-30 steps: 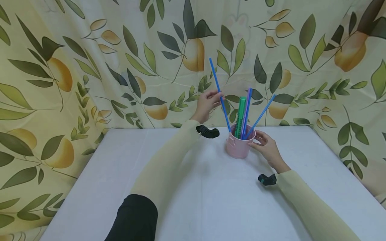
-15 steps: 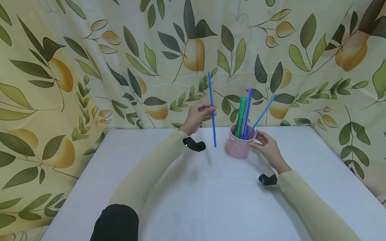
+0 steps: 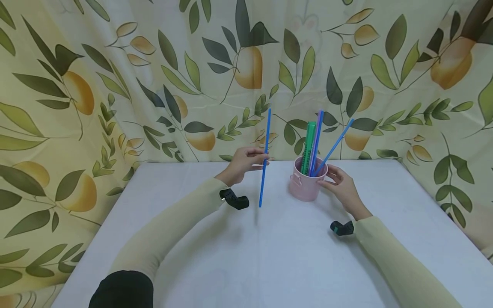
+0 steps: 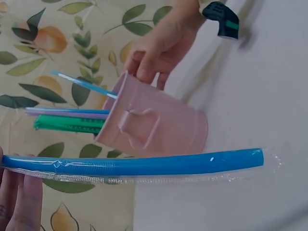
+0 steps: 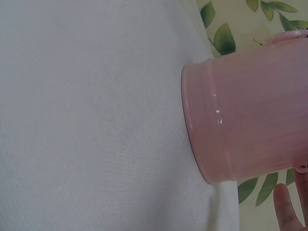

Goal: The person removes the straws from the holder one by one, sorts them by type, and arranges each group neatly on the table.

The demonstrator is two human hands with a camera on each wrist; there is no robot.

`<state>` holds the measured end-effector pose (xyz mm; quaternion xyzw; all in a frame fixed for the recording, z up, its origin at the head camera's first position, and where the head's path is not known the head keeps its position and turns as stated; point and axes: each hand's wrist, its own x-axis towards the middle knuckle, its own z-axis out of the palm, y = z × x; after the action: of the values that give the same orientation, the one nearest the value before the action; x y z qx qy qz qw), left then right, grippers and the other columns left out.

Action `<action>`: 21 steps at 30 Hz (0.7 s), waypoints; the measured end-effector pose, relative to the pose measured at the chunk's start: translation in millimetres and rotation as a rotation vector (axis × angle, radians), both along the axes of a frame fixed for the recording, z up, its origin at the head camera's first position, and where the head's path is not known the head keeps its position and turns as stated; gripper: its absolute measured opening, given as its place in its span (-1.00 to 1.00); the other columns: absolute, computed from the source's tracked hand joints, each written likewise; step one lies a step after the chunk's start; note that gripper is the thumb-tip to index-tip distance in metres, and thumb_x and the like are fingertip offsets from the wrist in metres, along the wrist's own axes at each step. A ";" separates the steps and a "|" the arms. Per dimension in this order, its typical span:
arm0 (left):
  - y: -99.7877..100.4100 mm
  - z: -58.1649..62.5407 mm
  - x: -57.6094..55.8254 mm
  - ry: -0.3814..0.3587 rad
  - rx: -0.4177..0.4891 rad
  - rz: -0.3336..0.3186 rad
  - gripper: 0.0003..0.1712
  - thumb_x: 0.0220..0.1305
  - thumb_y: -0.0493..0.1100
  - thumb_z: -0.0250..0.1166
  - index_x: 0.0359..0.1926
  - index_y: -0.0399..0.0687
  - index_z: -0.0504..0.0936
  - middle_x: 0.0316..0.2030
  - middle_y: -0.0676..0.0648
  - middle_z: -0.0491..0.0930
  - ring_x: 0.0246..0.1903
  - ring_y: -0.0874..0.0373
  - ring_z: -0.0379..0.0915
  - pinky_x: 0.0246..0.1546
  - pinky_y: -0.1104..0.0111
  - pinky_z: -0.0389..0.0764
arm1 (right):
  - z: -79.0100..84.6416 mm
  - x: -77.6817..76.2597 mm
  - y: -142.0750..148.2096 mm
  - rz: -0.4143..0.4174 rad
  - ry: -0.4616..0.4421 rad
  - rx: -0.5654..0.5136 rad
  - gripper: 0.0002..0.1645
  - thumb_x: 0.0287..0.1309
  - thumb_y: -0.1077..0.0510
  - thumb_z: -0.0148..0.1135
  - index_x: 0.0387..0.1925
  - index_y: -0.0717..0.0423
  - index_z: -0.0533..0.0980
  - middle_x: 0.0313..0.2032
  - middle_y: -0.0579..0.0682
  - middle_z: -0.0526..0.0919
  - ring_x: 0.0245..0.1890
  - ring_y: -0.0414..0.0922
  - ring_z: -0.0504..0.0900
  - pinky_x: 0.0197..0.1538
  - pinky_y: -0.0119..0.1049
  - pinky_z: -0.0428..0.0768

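Note:
My left hand (image 3: 242, 164) pinches a blue drinking straw (image 3: 262, 184) in a clear wrapper. The straw stands almost upright to the left of the pink bucket (image 3: 304, 188), its lower end over the white table. Ribbing at its bend shows in the left wrist view. My right hand (image 3: 344, 192) holds the bucket at its right rim, thumb in front and fingers behind. Inside stand a long green printed item (image 3: 308, 147), a purple-and-blue pair of straws (image 3: 317, 141) and a blue straw (image 3: 335, 145) leaning right. Their lower ends are hidden.
The white tabletop (image 3: 269, 256) ends at the back against a curtain (image 3: 154, 85) printed with leaves and fruit. A small handle (image 4: 139, 127) juts from the bucket's side. Each wrist wears a black camera mount (image 3: 234, 199).
My left hand has lifted the blue straw out of the bucket and brought it left and toward me, turning it nearly vertical. The right hand and the bucket have stayed in place.

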<state>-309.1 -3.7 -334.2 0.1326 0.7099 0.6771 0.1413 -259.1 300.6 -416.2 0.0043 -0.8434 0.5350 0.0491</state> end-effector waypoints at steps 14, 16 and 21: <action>-45.1 -14.7 5.0 -0.042 -0.136 0.050 -0.66 0.29 -0.20 0.20 0.04 -0.29 0.54 -0.05 -0.23 0.60 -0.09 0.02 0.62 0.02 0.21 0.59 | -0.7 -0.6 -0.5 -0.001 -0.003 -0.008 -0.08 0.15 -0.06 0.25 0.40 0.16 0.06 0.38 0.23 0.17 0.37 0.16 0.19 0.22 -0.26 0.37; -51.7 -17.9 5.4 -0.034 -0.131 0.053 -0.67 0.28 -0.19 0.22 0.00 -0.28 0.56 -0.07 -0.23 0.61 -0.11 0.02 0.63 0.00 0.21 0.60 | -0.5 -0.6 -0.9 -0.002 -0.006 -0.009 -0.08 0.15 -0.06 0.25 0.40 0.17 0.06 0.38 0.24 0.17 0.37 0.16 0.19 0.22 -0.26 0.37; -65.6 -23.2 10.1 -0.018 -0.142 0.083 -0.69 0.26 -0.19 0.24 -0.03 -0.28 0.59 -0.11 -0.23 0.65 -0.15 0.00 0.64 -0.07 0.24 0.64 | -0.4 -1.0 -0.9 -0.005 -0.008 -0.006 -0.08 0.15 -0.06 0.25 0.40 0.16 0.06 0.38 0.23 0.16 0.37 0.16 0.19 0.22 -0.24 0.36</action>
<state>-299.0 -69.3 -357.4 0.0865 0.7598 0.6314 0.1282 -260.1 299.7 -416.6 -0.0001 -0.8419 0.5376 0.0469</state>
